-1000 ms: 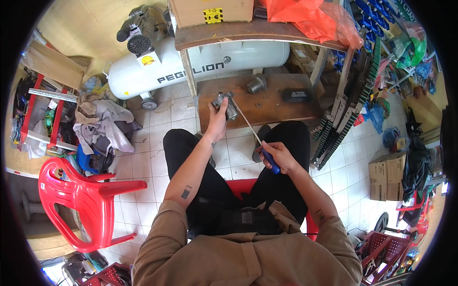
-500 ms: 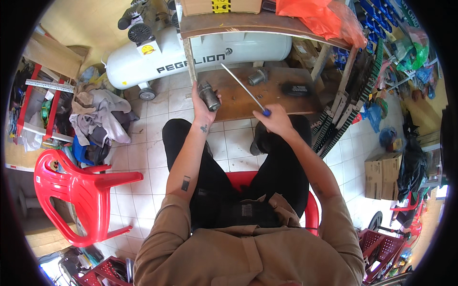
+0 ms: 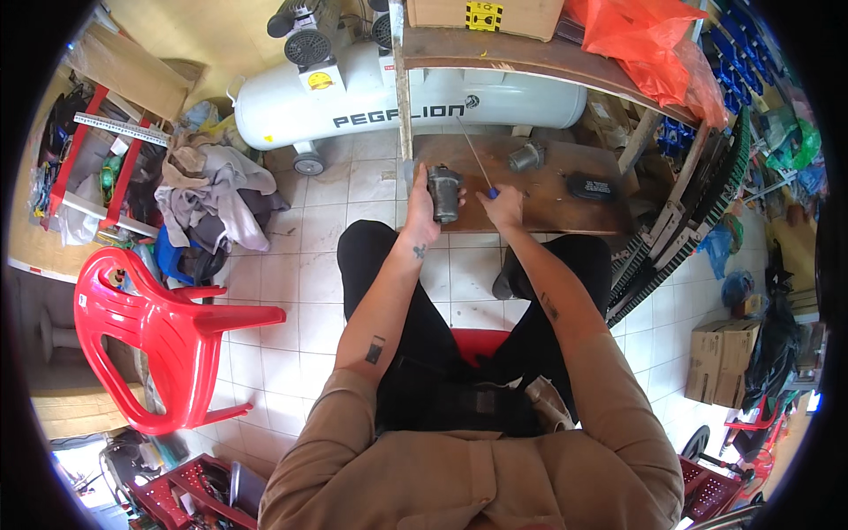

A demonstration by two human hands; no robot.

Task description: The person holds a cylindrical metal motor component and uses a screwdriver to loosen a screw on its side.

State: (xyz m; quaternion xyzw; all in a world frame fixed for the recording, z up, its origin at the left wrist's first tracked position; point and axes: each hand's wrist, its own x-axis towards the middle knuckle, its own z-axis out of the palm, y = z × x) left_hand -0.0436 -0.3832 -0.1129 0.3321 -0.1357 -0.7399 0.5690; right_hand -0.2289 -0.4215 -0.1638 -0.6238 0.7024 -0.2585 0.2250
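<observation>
My left hand [image 3: 420,212] is closed around a grey cylindrical metal part [image 3: 446,196], which stands roughly upright in my grip above the near left of a low wooden board [image 3: 556,208]. Just to its right, my right hand [image 3: 503,209] is wrapped round the blue handle of a long-shafted screwdriver [image 3: 478,157]. The thin shaft points away and slightly left, apart from the part I hold; its tip is hard to make out. Farther back on the board lies a second grey metal part [image 3: 527,157], with a black oval object [image 3: 590,185] to its right.
A white air compressor tank [image 3: 300,110] lies behind the board. Above it runs a wooden shelf [image 3: 530,57] bearing a cardboard box [image 3: 521,16] and an orange plastic bag [image 3: 632,40]. A red plastic chair [image 3: 190,327] and piled cloths [image 3: 216,190] are at my left; toothed dark strips [image 3: 676,221] lean at right.
The whole view has shifted, so the surroundings sit farther right. My hands are closer together. The screwdriver shaft now points more steeply away from me, and the held metal part stands straighter.
</observation>
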